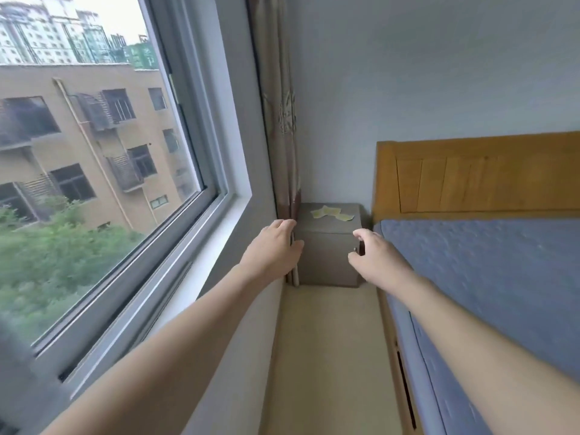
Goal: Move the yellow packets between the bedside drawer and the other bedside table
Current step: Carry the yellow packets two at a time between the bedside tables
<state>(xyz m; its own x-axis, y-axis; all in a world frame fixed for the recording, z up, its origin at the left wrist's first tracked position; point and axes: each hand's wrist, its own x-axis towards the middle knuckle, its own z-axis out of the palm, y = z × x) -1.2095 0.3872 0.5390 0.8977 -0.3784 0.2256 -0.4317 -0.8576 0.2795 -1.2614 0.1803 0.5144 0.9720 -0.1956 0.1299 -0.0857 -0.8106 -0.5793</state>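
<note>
Yellow packets point(332, 213): a few lie loose on top of the grey bedside table point(326, 259), at the far end of the gap between window wall and bed point(489, 277).
Left hand point(276, 246): holds nothing, fingers loosely bent, close to the curtain point(282, 120) at the table's left edge.
Right hand point(373, 260): holds nothing, fingers slightly curled, in front of the table's right side.
Step, as I judge it: reaching in for the packets.
Doing it well: step closer, bring the hands over the top, then gather the thin packets together rather than picking at each one.
</note>
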